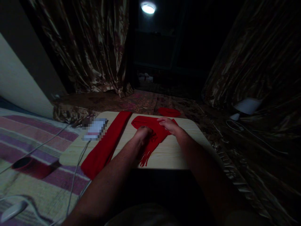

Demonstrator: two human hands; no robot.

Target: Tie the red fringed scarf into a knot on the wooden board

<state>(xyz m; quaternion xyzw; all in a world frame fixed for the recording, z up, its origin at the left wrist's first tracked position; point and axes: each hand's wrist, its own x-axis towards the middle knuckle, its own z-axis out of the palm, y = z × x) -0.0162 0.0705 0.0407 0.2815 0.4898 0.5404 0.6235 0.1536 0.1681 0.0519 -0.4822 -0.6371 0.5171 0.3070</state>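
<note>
A red scarf (154,145) with a fringed end lies partly folded on the small light-wood table (174,157). My left hand (142,135) is closed on the scarf near its left edge, just above the fringe, with the fingers curled in. On its far right side, my right hand (168,124) pinches the cloth between thumb and fingers. To the left, a long folded strip of red cloth (109,142) runs across the table from the far edge to the near left corner.
A blurred-out rectangular device (95,128) with a cable lies at the table's left. Another red cloth piece (169,112) sits past the far edge. A red cylindrical object (33,167) rests on the striped bedding (14,131). Right of the table stands a white lamp-like object (248,105). Patterned curtains (101,47) hang behind.
</note>
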